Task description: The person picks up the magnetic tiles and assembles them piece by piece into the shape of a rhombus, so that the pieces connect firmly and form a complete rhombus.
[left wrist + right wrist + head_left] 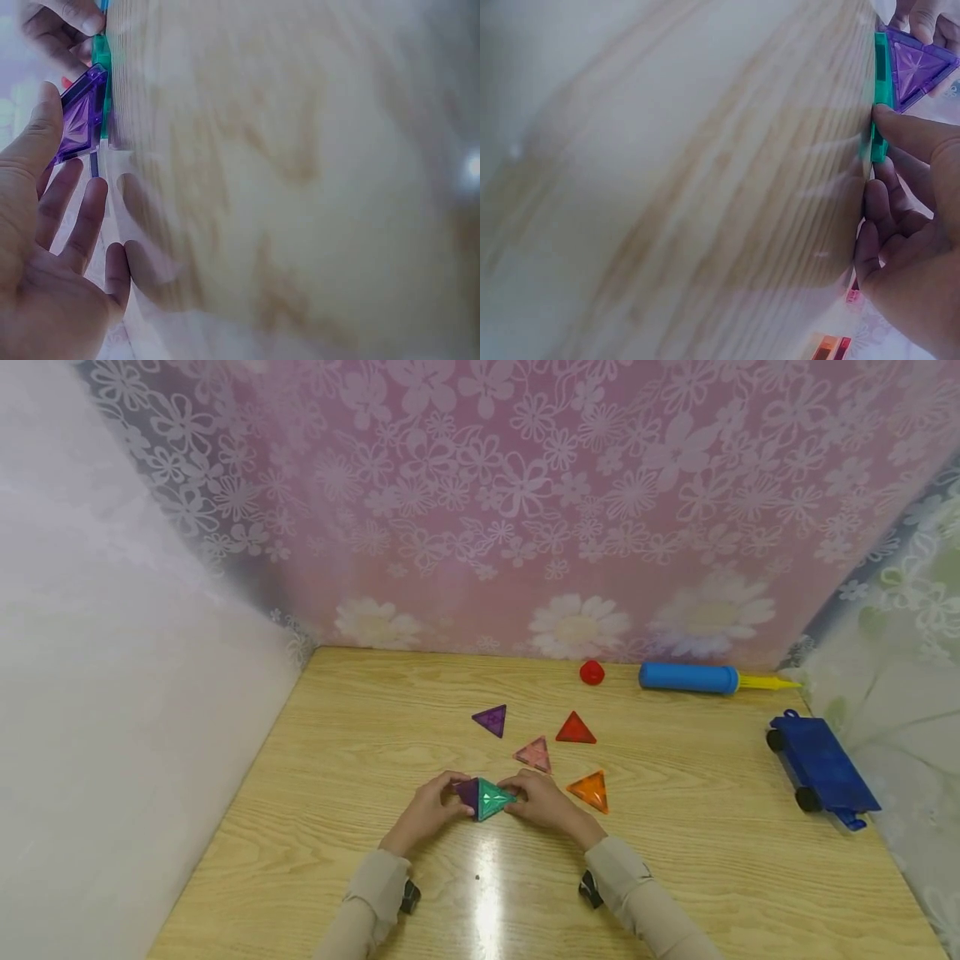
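Near the front middle of the table, my left hand [432, 810] pinches a purple triangular tile [468, 792] between thumb and fingers. The purple tile is tilted up, its edge along the wide side of a green triangular tile [492, 799]. That green tile lies flat on the tabletop, and my right hand [542, 800] pinches its pointed end with the thumb and fingertips. In the left wrist view the raised purple tile [81, 116] shows a star-shaped pattern, and the other fingers of that hand are spread loosely below it.
Beyond the hands lie loose triangular tiles: purple [492, 720], pink [534, 754], red [575, 728] and orange [590, 791]. A small red object [592, 672] and a blue pump [688, 677] with a yellow nozzle sit at the back edge. A blue wheeled toy [821, 767] stands at the right.
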`<state>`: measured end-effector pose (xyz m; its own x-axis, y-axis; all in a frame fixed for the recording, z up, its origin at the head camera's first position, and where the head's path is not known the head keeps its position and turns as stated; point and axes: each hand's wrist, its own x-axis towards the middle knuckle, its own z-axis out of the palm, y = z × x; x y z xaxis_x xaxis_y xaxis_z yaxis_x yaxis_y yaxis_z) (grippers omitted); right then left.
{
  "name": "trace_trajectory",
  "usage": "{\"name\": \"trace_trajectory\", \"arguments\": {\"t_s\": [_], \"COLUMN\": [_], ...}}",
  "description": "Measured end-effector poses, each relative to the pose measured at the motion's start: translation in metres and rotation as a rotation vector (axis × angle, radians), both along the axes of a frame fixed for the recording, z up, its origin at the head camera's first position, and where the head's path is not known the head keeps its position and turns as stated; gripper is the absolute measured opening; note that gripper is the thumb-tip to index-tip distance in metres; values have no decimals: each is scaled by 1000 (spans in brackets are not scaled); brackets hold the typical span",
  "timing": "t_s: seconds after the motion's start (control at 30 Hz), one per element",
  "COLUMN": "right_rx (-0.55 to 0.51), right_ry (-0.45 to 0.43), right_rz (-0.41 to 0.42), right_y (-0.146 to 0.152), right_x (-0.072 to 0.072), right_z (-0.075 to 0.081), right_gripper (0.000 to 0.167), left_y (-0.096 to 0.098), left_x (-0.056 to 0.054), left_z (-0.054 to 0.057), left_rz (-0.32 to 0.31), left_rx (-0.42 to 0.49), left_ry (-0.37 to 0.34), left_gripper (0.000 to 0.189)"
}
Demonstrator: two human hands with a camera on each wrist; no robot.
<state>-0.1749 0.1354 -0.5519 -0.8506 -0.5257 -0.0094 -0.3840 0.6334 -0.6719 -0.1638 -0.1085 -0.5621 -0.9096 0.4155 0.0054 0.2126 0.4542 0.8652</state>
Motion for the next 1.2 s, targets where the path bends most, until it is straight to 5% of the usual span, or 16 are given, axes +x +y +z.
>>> {"name": "trace_trajectory", "arguments": {"t_s": [0.5, 0.73, 1.0, 1.2], "right_rx": [-58, -83, 18, 123], "right_ry": [-104, 46, 193, 156], "right_rz": [-66, -152, -120, -96], "right_y": [-3, -8, -8, -13], "right_x": [-11, -23, -45, -52], "right_z": [7, 11, 14, 16], "right_gripper": [30, 28, 44, 52], "left_y": [-1, -1, -2, -2], "left_x": [-1, -1, 0, 1], "left_z": [1, 1, 1, 2], "left_rz": [8, 7, -3, -7], "left_rx": [-23, -43, -37, -33], "left_ry": [10, 24, 26, 20], "left_gripper": [48, 48, 48, 49]}}
